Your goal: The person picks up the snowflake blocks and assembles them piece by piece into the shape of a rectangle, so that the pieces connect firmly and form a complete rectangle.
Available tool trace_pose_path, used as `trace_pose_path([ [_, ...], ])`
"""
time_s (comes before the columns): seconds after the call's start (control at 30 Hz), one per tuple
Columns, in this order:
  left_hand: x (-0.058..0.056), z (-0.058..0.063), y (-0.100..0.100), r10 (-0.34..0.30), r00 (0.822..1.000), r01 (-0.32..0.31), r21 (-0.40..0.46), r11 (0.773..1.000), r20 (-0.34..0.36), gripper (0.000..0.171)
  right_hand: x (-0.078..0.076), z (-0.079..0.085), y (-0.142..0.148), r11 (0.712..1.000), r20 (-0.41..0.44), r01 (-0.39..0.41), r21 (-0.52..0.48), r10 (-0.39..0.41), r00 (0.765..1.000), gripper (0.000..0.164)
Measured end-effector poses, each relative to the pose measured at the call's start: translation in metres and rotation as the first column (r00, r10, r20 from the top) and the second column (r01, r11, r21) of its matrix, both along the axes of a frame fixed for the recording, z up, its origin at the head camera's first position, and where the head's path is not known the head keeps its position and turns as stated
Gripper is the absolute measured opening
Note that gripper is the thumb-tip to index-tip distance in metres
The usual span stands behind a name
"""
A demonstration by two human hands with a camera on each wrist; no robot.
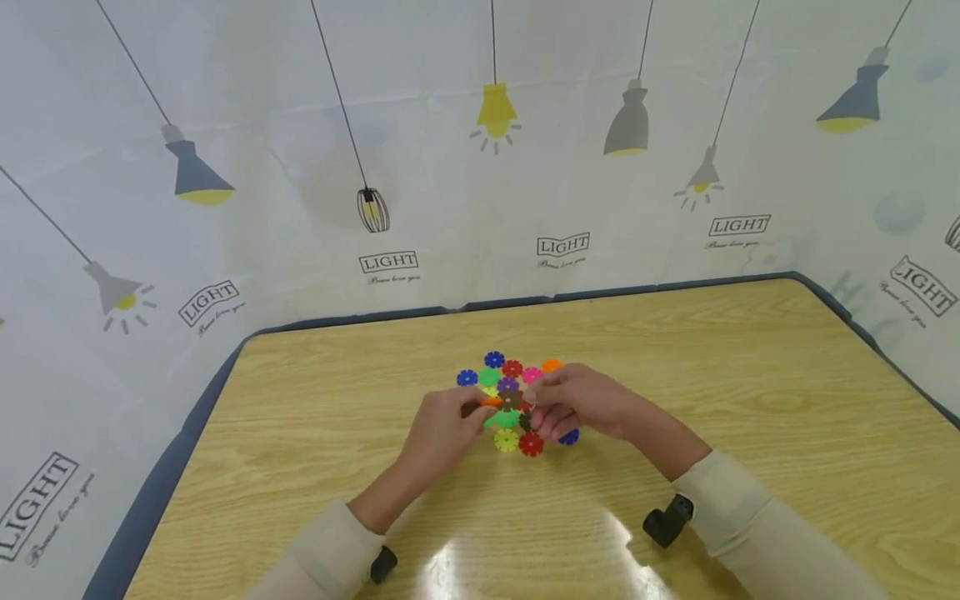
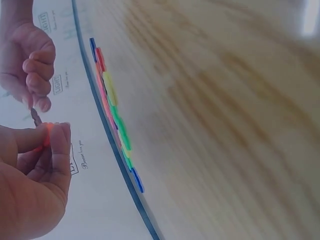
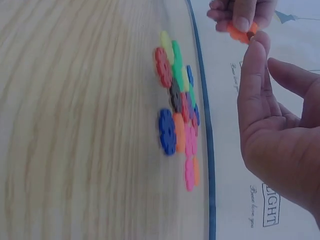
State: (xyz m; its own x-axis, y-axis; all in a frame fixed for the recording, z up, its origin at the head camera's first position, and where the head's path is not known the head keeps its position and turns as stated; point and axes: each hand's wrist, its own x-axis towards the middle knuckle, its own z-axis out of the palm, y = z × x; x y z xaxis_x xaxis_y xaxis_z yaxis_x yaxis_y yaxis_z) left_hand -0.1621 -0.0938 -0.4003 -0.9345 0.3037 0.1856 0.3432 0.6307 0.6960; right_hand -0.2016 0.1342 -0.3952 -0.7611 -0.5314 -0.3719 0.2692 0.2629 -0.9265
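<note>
Above the table, my left hand [image 1: 447, 425] pinches an orange notched plastic disc [image 3: 239, 32] between thumb and fingers. My right hand [image 1: 581, 402] faces it from the other side, its fingertips pinching the edge of a brown notched disc [image 1: 509, 401]. Brown and orange discs meet edge to edge between the hands, as the left wrist view also shows, with the brown disc [image 2: 35, 117] seen edge-on. How deeply their notches interlock I cannot tell. Below the hands lie more notched discs, among them a yellow disc [image 1: 506, 440], a red disc [image 1: 531, 444] and a purple disc [image 1: 507, 385].
The loose discs lie close together on the wood-grain table [image 1: 337, 392], with a blue disc [image 3: 167, 131] at the near right of the group and pink ones beyond. A white printed sheet [image 1: 450, 167] rises behind the table's dark blue edge.
</note>
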Motion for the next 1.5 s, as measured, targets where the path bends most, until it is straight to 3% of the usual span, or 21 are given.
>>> trace_pose_path([
  [0.13, 0.001, -0.002, -0.004, 0.034, 0.999, -0.035, 0.024, 0.999, 0.024, 0.013, -0.002, -0.002, 0.011, 1.000, -0.003, 0.016, 0.014, -0.016, 1.000, 0.041],
  [0.6, 0.005, -0.004, -0.011, 0.066, 0.997, -0.066, 0.003, 0.998, 0.045, 0.007, 0.005, -0.017, 0.049, 0.994, -0.004, 0.055, 0.091, -0.054, 0.999, 0.034],
  [0.87, 0.006, -0.007, -0.014, 0.048, 0.998, -0.048, 0.001, 0.999, 0.050, 0.009, 0.007, -0.029, 0.052, 0.990, 0.012, 0.067, 0.127, -0.069, 0.998, 0.031],
  [1.07, 0.007, -0.007, -0.014, 0.040, 0.998, -0.040, -0.011, 0.999, 0.051, 0.009, 0.008, -0.036, 0.047, 0.980, -0.026, 0.053, 0.190, -0.049, 0.998, 0.034],
  [1.27, 0.007, -0.007, -0.013, 0.031, 0.999, -0.030, -0.018, 0.999, 0.031, 0.008, 0.012, -0.037, 0.039, 0.962, -0.076, 0.087, 0.260, -0.070, 0.995, 0.033],
  [1.5, 0.005, -0.008, -0.012, 0.018, 1.000, -0.018, -0.012, 1.000, 0.017, 0.007, 0.016, -0.031, 0.028, 0.912, -0.143, 0.128, 0.389, -0.077, 0.987, 0.024],
])
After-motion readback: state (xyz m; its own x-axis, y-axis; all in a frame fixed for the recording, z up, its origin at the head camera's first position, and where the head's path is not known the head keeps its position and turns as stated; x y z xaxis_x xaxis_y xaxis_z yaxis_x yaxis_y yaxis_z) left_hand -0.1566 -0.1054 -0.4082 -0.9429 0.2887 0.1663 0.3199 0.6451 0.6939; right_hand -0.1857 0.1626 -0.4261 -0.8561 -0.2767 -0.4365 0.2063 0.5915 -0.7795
